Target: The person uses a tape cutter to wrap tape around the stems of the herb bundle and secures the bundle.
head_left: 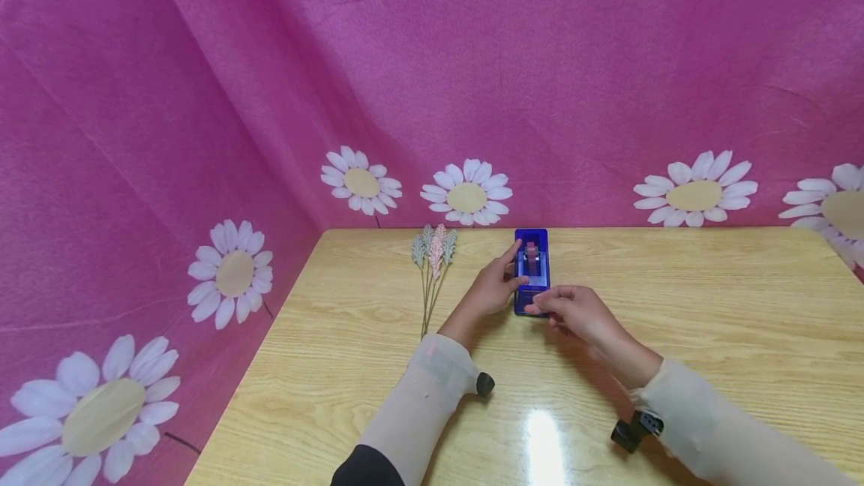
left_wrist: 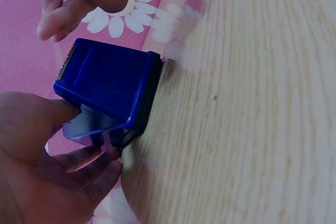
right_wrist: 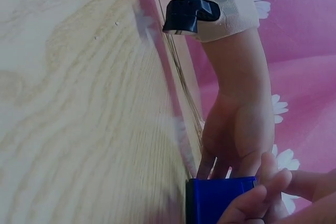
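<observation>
Sleeved forearms meet at a blue tape dispenser

Its far end sits at the rear edge of the worktop, whose wood spreads widely rightward and toward the person; flower stems lie left. The long axis runs front to back, toothed cutter at the near end. The left grip holds the dispenser's left side; the right grip bends its fingers just over the near end, though whether they pinch tape I cannot tell.
</observation>
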Demonstrator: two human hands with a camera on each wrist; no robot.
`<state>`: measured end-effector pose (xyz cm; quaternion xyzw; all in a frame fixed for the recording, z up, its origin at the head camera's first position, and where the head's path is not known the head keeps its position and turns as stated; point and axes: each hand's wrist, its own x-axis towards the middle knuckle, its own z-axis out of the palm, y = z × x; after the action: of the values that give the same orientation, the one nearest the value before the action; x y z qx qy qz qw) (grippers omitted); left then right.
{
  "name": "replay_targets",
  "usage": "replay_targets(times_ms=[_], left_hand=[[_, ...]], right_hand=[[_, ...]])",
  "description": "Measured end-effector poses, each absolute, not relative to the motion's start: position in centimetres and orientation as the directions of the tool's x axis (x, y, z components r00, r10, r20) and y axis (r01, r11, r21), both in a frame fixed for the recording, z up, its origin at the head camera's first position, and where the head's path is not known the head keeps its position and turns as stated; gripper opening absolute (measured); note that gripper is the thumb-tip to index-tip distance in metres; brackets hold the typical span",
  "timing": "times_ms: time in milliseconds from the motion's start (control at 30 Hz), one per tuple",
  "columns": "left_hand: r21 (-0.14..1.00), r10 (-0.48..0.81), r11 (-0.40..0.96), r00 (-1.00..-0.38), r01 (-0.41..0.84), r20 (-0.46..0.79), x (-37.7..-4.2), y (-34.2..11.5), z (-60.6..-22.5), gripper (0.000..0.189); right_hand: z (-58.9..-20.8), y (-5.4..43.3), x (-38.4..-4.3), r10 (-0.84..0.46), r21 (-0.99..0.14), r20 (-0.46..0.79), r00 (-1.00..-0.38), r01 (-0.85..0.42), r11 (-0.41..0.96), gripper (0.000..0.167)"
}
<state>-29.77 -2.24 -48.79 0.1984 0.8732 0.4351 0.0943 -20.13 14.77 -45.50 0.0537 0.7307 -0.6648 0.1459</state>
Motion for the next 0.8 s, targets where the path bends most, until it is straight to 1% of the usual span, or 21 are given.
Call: replay_targets(times_ms=[500,800], left_hand=[[0.792,0.42,0.555,-0.908,0.256,-0.001,-29.7,-2.1,-48.8,0.07],[0.801,0.414,0.546,-0.91,0.245,-0.003,-29.7,-2.1,-48.8,0.069]], right_hand=[[-45.6,14.5,-19.0,-0.12,-0.953,-0.29,-0.949,0.275,0.13,0.025],[-45.6,14.2,-18.0,-0.151,-0.965,-0.242,-0.959,0.222,0.137,0.021]])
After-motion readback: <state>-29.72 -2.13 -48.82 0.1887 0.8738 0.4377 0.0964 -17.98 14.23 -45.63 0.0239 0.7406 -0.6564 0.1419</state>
